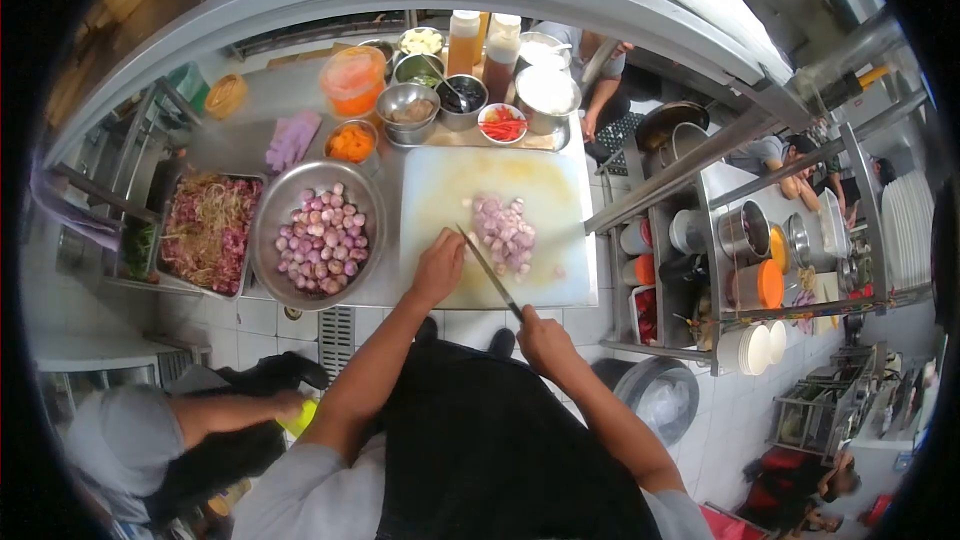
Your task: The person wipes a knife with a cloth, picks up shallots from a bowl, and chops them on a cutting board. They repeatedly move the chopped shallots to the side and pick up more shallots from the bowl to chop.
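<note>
My right hand (547, 343) is wrapped round the handle of a kitchen knife (487, 268), whose blade points up and left over the white cutting board (425, 180). Close to the blade's tip, my left hand (440, 262) rests on the board with its fingers curled; what they hold, if anything, is hidden. Cut shallots (503, 232) lie in a heap just beyond the blade, and a few small bits are scattered near the board's right side. To the left stands a steel bowl (262, 230) of whole peeled shallots (322, 240).
A tray of unpeeled shallots (208, 225) sits far left. Behind the board are a container of orange pieces (350, 143), sauce bottles (463, 40) and a bowl of red chillies (502, 125). A metal shelf frame (690, 170) stands right. Another person's arm (230, 412) is at lower left.
</note>
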{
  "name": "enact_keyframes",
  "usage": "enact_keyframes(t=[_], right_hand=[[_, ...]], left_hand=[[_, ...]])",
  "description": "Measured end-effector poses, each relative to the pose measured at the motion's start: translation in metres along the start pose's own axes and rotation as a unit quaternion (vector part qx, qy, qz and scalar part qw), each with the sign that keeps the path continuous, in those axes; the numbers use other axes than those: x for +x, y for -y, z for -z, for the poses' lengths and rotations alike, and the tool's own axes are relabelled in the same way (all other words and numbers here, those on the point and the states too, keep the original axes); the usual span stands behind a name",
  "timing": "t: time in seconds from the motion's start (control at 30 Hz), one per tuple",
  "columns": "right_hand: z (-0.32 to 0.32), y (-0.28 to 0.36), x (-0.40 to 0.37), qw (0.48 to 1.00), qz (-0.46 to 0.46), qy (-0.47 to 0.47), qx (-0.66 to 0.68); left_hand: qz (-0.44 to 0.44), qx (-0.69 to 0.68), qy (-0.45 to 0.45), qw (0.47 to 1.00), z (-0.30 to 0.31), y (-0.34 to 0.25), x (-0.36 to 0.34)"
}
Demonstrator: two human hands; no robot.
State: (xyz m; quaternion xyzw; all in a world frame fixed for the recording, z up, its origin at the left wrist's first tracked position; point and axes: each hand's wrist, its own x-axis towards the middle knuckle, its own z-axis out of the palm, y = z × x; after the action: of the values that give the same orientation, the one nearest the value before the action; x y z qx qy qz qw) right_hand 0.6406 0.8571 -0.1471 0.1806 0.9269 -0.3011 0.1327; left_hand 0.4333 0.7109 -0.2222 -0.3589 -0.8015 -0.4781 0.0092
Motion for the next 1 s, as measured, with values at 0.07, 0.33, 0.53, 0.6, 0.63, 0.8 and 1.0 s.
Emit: enact_keyframes(t=[0.07, 0.33, 0.53, 0.6, 0.63, 0.8, 1.0], right_hand=[[-0.001, -0.002, -0.002, 1.0, -0.011, 0.011, -0.003], [-0.009, -0.011, 0.015, 1.0, 0.025, -0.007, -0.006], [0.015, -0.015, -0.004, 1.0, -0.014, -0.004, 0.018], [0.014, -0.025, -0.006, 0.998, 0.045, 0.013, 0.04], [0.016, -0.025, -0.006, 0.997, 0.045, 0.027, 0.048], [0.019, -0.034, 0.007, 0.992, 0.055, 0.106, 0.046], [0.023, -0.035, 0.031, 0.998, 0.027, -0.006, 0.051]], left_hand=[[0.021, 0.006, 0.013, 1.0, 0.0, 0.003, -0.002], [0.007, 0.011, 0.014, 1.0, 0.0, 0.004, -0.001], [0.027, -0.031, -0.001, 0.999, 0.004, -0.001, -0.005], [0.031, -0.042, -0.033, 0.998, 0.011, -0.008, -0.008], [0.012, -0.051, -0.061, 0.997, 0.021, -0.015, -0.01], [0.073, 0.112, -0.137, 0.982, 0.108, -0.001, -0.007], [0.077, 0.321, -0.084, 0.94, 0.195, 0.088, 0.005]])
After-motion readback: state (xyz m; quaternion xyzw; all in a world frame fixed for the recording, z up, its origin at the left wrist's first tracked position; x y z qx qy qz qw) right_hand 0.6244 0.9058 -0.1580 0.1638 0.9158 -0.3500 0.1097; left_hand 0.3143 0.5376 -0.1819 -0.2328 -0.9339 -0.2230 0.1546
